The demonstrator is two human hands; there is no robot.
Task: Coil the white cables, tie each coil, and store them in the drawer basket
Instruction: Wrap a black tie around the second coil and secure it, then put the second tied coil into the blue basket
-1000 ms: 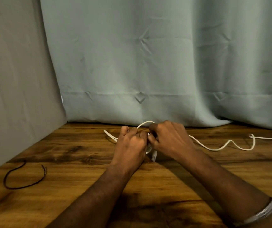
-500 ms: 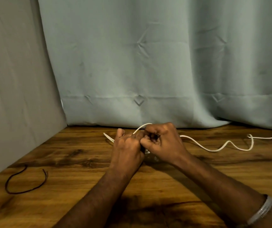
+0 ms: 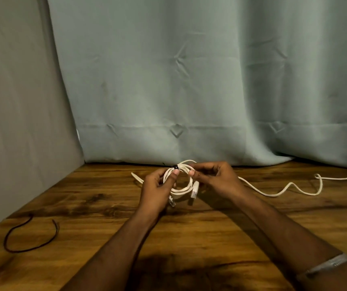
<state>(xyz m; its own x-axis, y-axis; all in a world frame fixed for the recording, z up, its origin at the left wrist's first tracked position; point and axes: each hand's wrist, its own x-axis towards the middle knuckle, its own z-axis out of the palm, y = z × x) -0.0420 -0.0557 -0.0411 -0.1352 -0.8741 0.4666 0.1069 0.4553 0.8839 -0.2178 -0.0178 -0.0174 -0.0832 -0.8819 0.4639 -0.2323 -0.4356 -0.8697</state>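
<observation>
Holding a small white cable coil [image 3: 180, 182] just above the wooden table [image 3: 210, 238], at the middle of the scene and toward the far edge near the curtain [image 3: 189, 80]. Left hand [image 3: 158, 190] gripping the coil's left side, thumb pressed on the top of the loop and fingers curled behind it. Right hand [image 3: 216, 179] pinching the coil's right side, thumb tip against the strands and the other fingers curled over the far side. Wound in several tight round turns, thin and off-white, bound at the top left by a short dark tie [image 3: 175, 166] wrapped around the strands. Two pale plugs hanging from the loop: one [image 3: 194, 189] dangling at the lower right just beside the right thumb, the other [image 3: 171, 201] at the lower left below the left palm. Lying loose on the table behind the hands, a second white cable [image 3: 277, 193], snaking in waves to the right and running off the right edge, with its other end [image 3: 136, 177] poking out left of the left hand. Resting well apart on the near left of the table, a thin dark wire [image 3: 30, 238] bent into an open loop. Showing on the right wrist, a silver bracelet [image 3: 325, 266].
</observation>
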